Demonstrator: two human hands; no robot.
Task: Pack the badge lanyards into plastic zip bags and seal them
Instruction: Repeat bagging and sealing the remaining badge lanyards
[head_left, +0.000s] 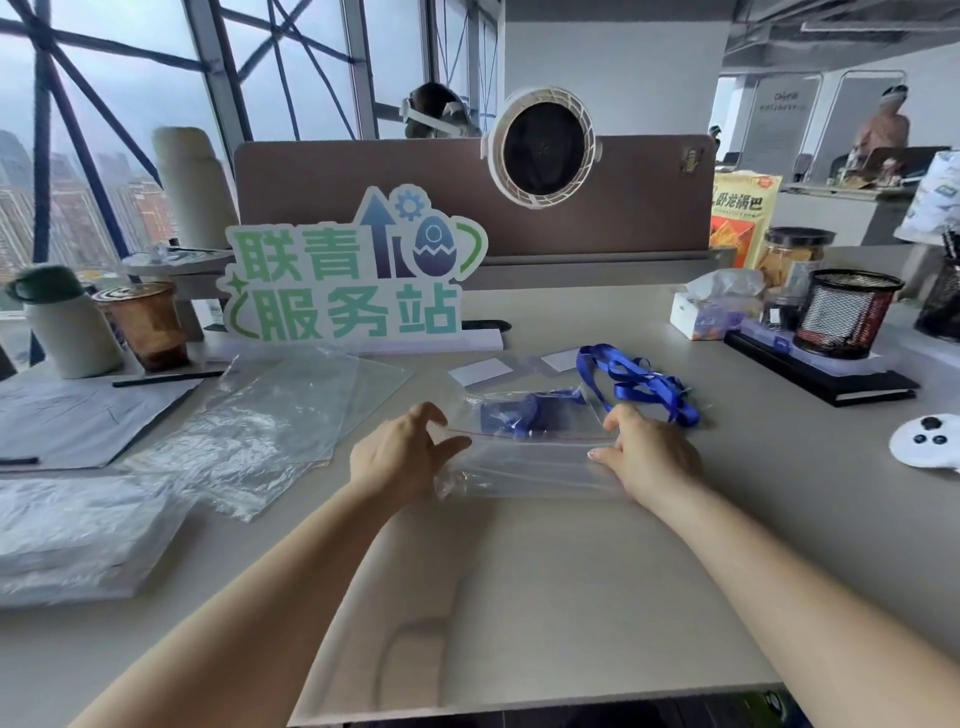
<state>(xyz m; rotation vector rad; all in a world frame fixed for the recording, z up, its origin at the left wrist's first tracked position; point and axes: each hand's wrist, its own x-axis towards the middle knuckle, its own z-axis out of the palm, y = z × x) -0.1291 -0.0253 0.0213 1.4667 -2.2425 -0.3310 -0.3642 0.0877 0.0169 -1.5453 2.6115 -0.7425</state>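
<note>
The grey worktop (571, 571) is carrying all items. A standing sign (353, 270) is occupying the far middle, clear of the work.

Spare clear bags (270, 426) are lying spread toward the left edge, with a thicker stack (78, 540) lying at the near left. Judgement: they are being kept within easy reach as stock for later lanyards.

One zip bag (535, 462) is lying flat at the centre of the worktop, its mouth turned toward the person. Judgement: lying flat, the bag is giving the fingers a firm surface to press the closure against.

The left hand (400, 457) is gripping the bag's left end, thumb stretched onto the plastic and fingers curled above it, apparently pinching at the closure. The right hand (649, 452) is gripping the right end, fingers curled over the far side and thumb lying on the near flap. Judgement: the two hands are pulling the mouth taut so the strips are lining up for sealing.

A loose blue lanyard (639, 382) is lying just beyond the right hand, toward the right edge, awaiting packing.

A folded blue lanyard (524, 413) is sitting inside the held bag, beyond the closure.

White cards (480, 373) are lying just beyond the bag.

The red zip line (519, 435) is running between the hands; whether it is closed cannot be told.
</note>
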